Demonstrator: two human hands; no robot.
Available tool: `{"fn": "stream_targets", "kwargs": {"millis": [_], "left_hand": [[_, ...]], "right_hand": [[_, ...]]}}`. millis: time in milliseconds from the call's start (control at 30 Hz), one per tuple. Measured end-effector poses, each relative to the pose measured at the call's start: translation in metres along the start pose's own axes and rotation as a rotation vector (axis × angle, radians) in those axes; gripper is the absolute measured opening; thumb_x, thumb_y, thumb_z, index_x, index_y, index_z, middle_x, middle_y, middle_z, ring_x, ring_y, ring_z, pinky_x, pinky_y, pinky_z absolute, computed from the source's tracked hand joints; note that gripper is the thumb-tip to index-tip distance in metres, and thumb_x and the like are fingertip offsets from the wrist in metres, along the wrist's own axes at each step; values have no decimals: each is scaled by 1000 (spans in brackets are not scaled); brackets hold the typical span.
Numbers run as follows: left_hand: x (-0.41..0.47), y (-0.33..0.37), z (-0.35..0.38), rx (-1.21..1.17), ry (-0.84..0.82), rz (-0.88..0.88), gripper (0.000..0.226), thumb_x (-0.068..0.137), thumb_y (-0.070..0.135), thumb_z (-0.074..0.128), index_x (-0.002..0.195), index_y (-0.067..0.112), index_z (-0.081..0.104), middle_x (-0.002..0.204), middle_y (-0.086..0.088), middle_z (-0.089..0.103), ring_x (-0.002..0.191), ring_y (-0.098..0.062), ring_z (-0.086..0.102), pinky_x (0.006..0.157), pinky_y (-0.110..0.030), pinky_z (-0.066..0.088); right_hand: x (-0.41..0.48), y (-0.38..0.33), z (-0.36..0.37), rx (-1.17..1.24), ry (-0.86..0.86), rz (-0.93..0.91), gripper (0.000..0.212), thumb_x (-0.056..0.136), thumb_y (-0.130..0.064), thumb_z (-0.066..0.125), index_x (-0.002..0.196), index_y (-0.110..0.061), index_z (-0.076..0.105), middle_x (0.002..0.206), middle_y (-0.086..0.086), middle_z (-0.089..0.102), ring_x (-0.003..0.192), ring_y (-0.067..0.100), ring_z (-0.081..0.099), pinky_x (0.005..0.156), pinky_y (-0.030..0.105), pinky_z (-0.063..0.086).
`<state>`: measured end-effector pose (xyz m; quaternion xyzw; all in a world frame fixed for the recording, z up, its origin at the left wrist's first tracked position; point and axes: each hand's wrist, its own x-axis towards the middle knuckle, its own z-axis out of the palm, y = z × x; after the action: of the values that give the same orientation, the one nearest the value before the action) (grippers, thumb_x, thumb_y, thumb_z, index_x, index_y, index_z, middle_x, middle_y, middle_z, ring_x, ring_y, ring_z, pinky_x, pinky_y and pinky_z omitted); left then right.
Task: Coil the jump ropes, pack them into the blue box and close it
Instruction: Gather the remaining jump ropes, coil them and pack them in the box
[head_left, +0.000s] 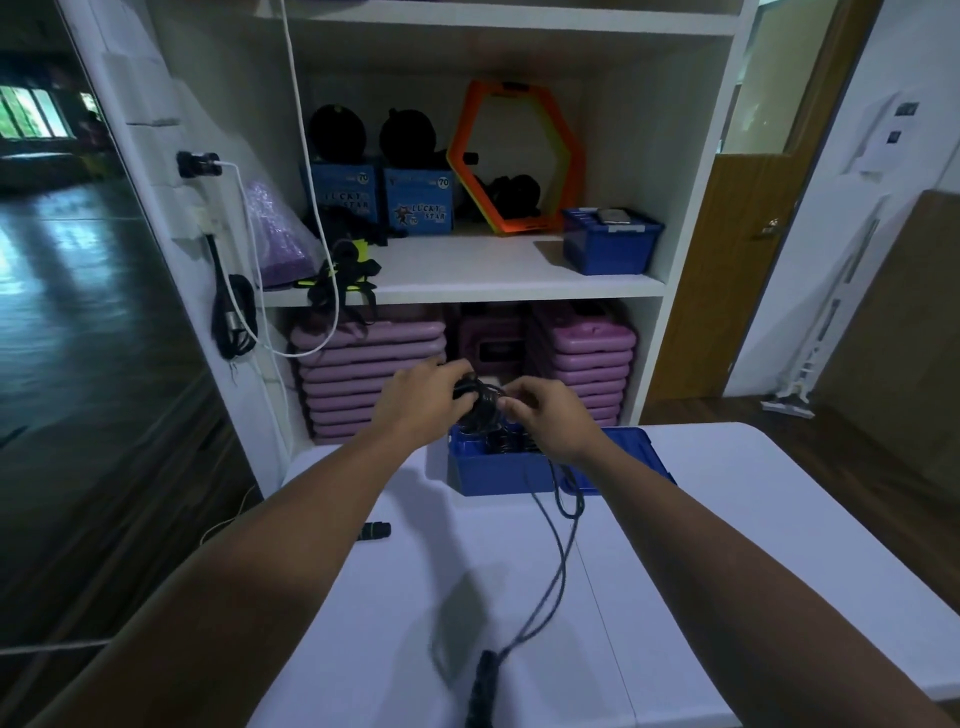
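An open blue box (498, 475) stands at the far end of the white table (727, 519), with dark coiled ropes inside. Its blue lid (641, 457) lies to the right of it. Above the box, my left hand (421, 397) and my right hand (550, 418) both grip a black coiled jump rope (480, 400). The loose tail of that rope (558, 566) hangs from my right hand and trails across the table to a black handle (483, 680) near the front edge.
A small black piece (374, 531) lies at the table's left edge. Behind the table a white shelf unit (467, 280) holds purple mats, blue cartons, an orange hexagon ring and another blue box (608, 241). A mirror is on the left, a wooden door on the right.
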<state>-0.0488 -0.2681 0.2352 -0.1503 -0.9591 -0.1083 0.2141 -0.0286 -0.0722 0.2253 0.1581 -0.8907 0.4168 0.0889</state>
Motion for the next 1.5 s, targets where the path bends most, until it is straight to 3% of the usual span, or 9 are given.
{"fn": "stream_targets", "kwargs": {"millis": [133,267,533,633,767,867,1000,1300,1500], "left_hand": [[10,-7,6,-199,-72,-139,15,87,43,61,94,30,65,87,5,70,84,-24,63,66,-35,48],[14,-6,15,-424,-146,-240,13,84,41,67,90,30,69,84,9,70,80,-17,65,69,-37,53],[17,4,24,-762,-143,-421,8,86,28,70,90,22,72,70,-1,68,42,-16,55,43,-26,44],[25,1,23,-872,-164,-491,8,86,31,72,88,24,72,76,-11,69,48,-25,58,52,-36,54],[31,-3,22,-932,-152,-535,6,89,28,69,86,23,71,77,-13,62,46,-23,50,43,-28,44],[31,-6,21,-1010,-129,-585,10,91,24,68,89,15,71,76,-14,57,40,-21,45,38,-24,40],[27,-8,23,-1055,-118,-647,10,91,23,69,90,13,73,73,-12,60,38,-19,45,40,-23,41],[-16,-29,80,-1072,-307,-832,10,91,26,69,97,18,71,86,-8,67,56,-24,54,51,-27,53],[-50,-38,132,-1153,-333,-989,15,91,22,68,101,12,70,83,-14,69,53,-25,55,50,-27,53]], "right_hand": [[0,14,-1,15,3,57,15,94,-29,63,90,-16,69,77,-3,69,66,9,55,61,27,43],[-5,27,4,-19,-79,85,12,95,-21,59,101,-15,68,87,-2,70,74,8,60,62,16,42],[-7,50,16,-32,-53,184,9,96,-22,54,91,-15,56,68,0,59,57,12,50,51,23,39],[-3,55,15,92,-58,271,7,93,-18,55,91,-11,58,68,1,56,57,13,48,52,25,40],[-2,57,9,327,-93,338,8,95,-14,57,92,-7,58,74,6,55,65,14,49,55,18,45],[-1,59,4,326,-181,334,10,96,-18,56,93,-9,59,78,5,58,73,15,53,67,24,45],[-2,59,1,368,-287,347,7,100,-16,50,96,-12,54,89,7,61,79,19,59,64,22,46],[-9,89,24,352,-136,366,15,101,-12,51,96,0,58,85,19,67,63,26,61,52,25,51],[-14,110,55,491,-136,513,10,100,-10,53,100,-1,57,80,16,65,48,11,54,47,25,44]]}}
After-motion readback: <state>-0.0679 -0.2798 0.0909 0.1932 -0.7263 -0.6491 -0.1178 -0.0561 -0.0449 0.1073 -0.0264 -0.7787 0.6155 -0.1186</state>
